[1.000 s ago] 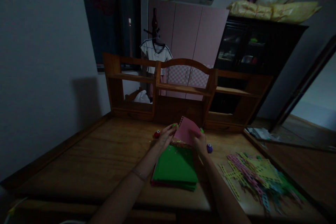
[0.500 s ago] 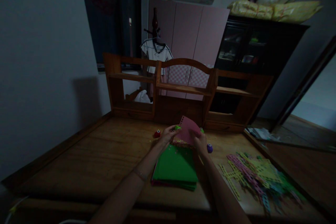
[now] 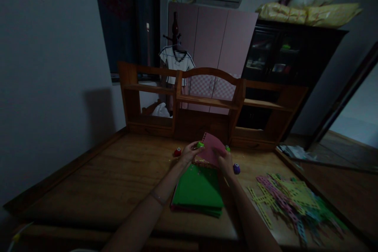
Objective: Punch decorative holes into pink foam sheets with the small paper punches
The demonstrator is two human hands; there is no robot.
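Note:
Both my hands are at the far end of a stack of coloured sheets with a green sheet (image 3: 197,189) on top. My left hand (image 3: 189,152) is closed on a small green punch (image 3: 200,144) at the left edge of a pink sheet (image 3: 211,149). My right hand (image 3: 224,162) is closed on the right side of that pink sheet and holds it tilted up. Small paper bits lie under the sheet.
A red punch (image 3: 177,152) lies left of my hands, a purple one (image 3: 236,169) on the right and another green one (image 3: 227,148) behind. A heap of punched paper strips (image 3: 289,201) covers the desk's right side. A wooden shelf unit (image 3: 206,102) stands at the desk's back.
The pink sheet and the green punch have shifted slightly in my hands. The camera has tipped down a little.

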